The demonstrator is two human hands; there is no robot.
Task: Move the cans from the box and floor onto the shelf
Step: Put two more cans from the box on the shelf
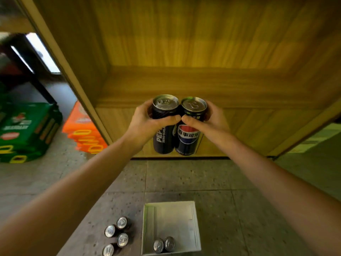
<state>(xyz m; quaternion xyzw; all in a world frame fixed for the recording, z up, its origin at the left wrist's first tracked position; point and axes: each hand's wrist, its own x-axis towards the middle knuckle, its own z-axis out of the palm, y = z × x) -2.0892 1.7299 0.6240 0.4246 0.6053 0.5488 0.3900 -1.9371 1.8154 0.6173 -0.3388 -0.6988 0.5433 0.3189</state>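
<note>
My left hand (145,119) grips a black Pepsi Zero Sugar can (163,137) and my right hand (208,121) grips a second black Pepsi can (188,139). The two cans are upright, side by side and touching, held in the air in front of the wooden shelf (184,85), whose board is bare. Below on the floor stands a white box (149,228) with two cans (163,244) in its near corner. Several more cans (117,233) stand on the floor left of the box.
Green drink cartons (25,130) and orange drink cartons (84,133) are stacked on the floor at the left of the shelf unit. The shelf's left side panel (60,58) slants across the view. Grey floor tiles (230,176) lie between me and the shelf.
</note>
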